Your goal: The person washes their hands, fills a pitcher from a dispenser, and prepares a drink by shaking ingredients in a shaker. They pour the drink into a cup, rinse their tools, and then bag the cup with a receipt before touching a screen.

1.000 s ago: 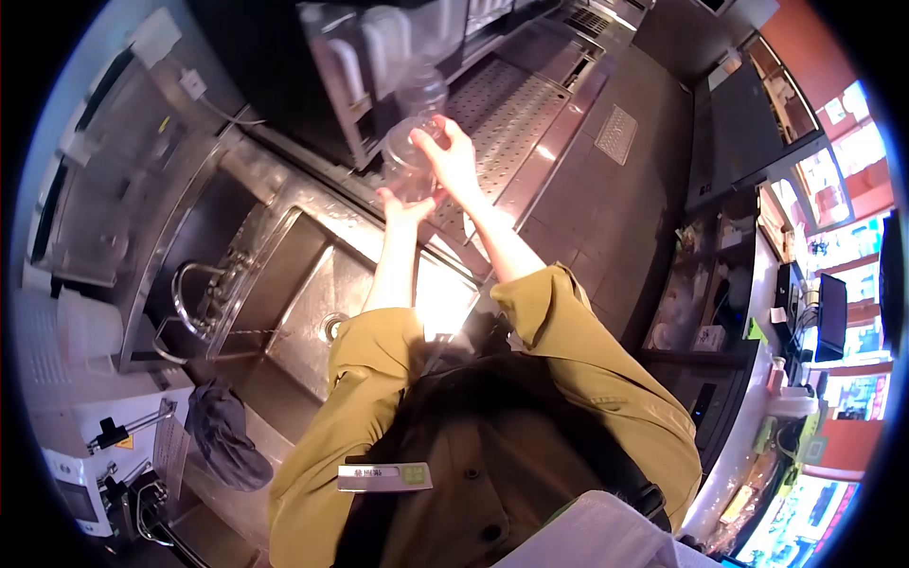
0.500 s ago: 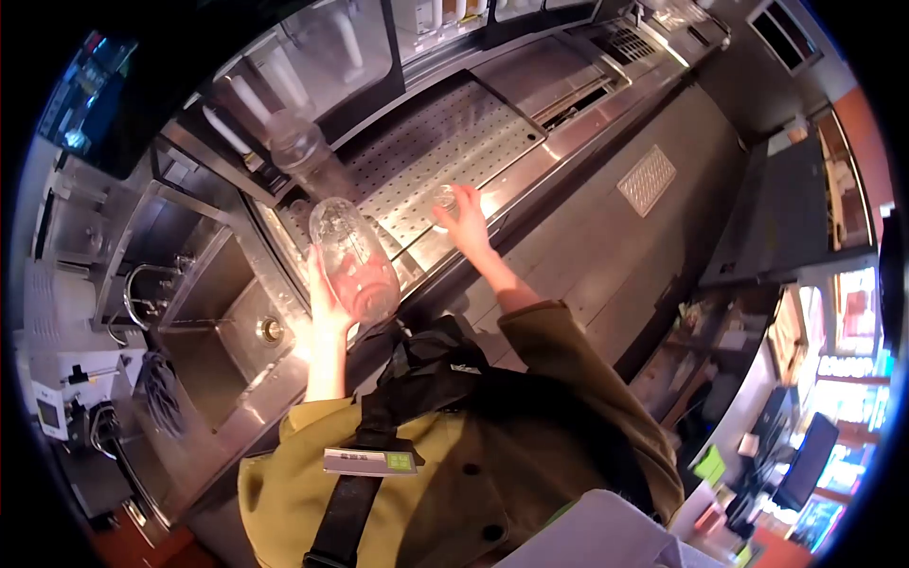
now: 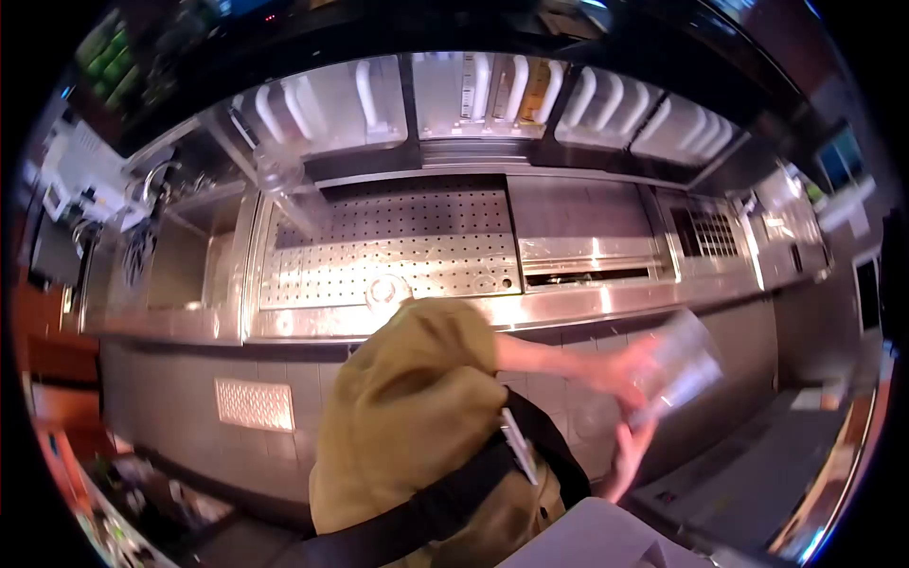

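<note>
A clear shaker cup (image 3: pixel 680 367) with a faint pinkish tint is held at the right, out over the floor, tilted and smeared by motion. My left hand (image 3: pixel 620 377) reaches across my body, fingers wrapped round one side of it. Below, my right hand (image 3: pixel 632 452) is closed against the cup's lower end, its fingers partly hidden and blurred. What the cup contains cannot be made out. On the front edge of the perforated drain tray (image 3: pixel 417 227) stands a small round clear vessel or lid (image 3: pixel 387 292), away from both hands.
A tall clear pitcher (image 3: pixel 289 185) stands at the tray's left end, beside a steel sink (image 3: pixel 194 251) with a faucet. Clear bins with white handles (image 3: pixel 519 90) line the counter's back. A low dark cabinet (image 3: pixel 748 473) is at the lower right.
My body and view have turned right. The shaker cup has moved from over the counter's left end to out over the floor. My right hand has gone from a small clear piece to the cup.
</note>
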A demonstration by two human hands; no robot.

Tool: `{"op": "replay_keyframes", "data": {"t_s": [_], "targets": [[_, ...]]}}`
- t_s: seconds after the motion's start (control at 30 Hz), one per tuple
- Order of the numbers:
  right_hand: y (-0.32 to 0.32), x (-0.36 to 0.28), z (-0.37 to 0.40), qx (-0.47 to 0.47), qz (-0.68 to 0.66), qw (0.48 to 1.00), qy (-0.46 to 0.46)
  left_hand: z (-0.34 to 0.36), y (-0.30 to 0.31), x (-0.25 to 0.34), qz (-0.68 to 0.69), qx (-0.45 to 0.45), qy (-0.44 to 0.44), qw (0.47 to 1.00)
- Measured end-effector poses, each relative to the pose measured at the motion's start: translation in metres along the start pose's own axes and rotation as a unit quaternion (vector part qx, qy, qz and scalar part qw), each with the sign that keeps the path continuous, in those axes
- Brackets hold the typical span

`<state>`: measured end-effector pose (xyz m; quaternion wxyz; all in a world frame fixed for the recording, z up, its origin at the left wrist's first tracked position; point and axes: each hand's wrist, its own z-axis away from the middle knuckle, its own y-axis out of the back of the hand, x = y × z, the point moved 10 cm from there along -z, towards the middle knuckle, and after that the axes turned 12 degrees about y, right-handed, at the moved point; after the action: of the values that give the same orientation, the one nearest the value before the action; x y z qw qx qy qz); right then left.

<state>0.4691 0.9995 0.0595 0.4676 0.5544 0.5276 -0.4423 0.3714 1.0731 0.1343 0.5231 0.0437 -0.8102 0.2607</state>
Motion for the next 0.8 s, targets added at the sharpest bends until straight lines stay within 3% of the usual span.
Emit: {"op": "replay_keyframes", "data": {"t_s": [0.03, 0.07, 0.1, 0.17, 0.27, 0.33, 0.4, 0.43, 0.5, 0.6, 0.7, 0.77, 0.8], "targets": [[0.022, -0.035, 0.0, 0.047, -0.015, 0.997, 0.06, -0.038, -0.017, -0.001, -0.102, 0.006, -0.047, 0.994], [0.061, -0.037, 0.004, 0.075, 0.021, 0.994, 0.079, -0.069, -0.025, -0.002, -0.06, 0.027, 0.001, 0.998], [0.103, -0.037, 0.012, 0.107, 0.06, 0.988, 0.098, -0.105, -0.027, 0.0, -0.086, 0.055, -0.048, 0.994], [0.173, -0.023, 0.016, 0.163, 0.209, 0.963, 0.052, -0.173, -0.036, -0.009, -0.122, 0.05, -0.018, 0.991], [0.242, -0.012, -0.026, 0.174, 0.238, 0.95, 0.1, -0.264, -0.028, -0.065, -0.131, 0.08, 0.032, 0.988], [0.283, -0.015, -0.061, 0.173, 0.283, 0.939, 0.097, -0.321, -0.009, -0.09, -0.091, 0.126, -0.08, 0.985], [0.328, -0.01, -0.105, 0.18, 0.377, 0.904, 0.084, -0.37, 0.014, -0.1, -0.044, 0.145, -0.037, 0.988], [0.344, -0.009, -0.13, 0.165, 0.351, 0.919, 0.078, -0.391, 0.024, -0.1, -0.081, 0.157, 0.035, 0.984], [0.375, -0.001, -0.179, 0.122, 0.28, 0.951, 0.054, -0.439, 0.056, -0.114, -0.021, 0.18, 0.015, 0.983], [0.423, 0.004, -0.248, 0.027, 0.428, 0.899, 0.088, -0.477, 0.131, -0.124, -0.034, 0.324, 0.033, 0.945], [0.454, -0.015, -0.318, -0.006, 0.42, 0.899, 0.128, -0.494, 0.222, -0.088, -0.166, 0.473, 0.034, 0.864], [0.468, -0.019, -0.364, -0.02, 0.416, 0.892, 0.175, -0.519, 0.275, -0.066, -0.195, 0.471, -0.006, 0.86], [0.466, -0.031, -0.385, -0.026, 0.414, 0.883, 0.22, -0.529, 0.313, -0.059, -0.273, 0.499, 0.01, 0.822]]}}
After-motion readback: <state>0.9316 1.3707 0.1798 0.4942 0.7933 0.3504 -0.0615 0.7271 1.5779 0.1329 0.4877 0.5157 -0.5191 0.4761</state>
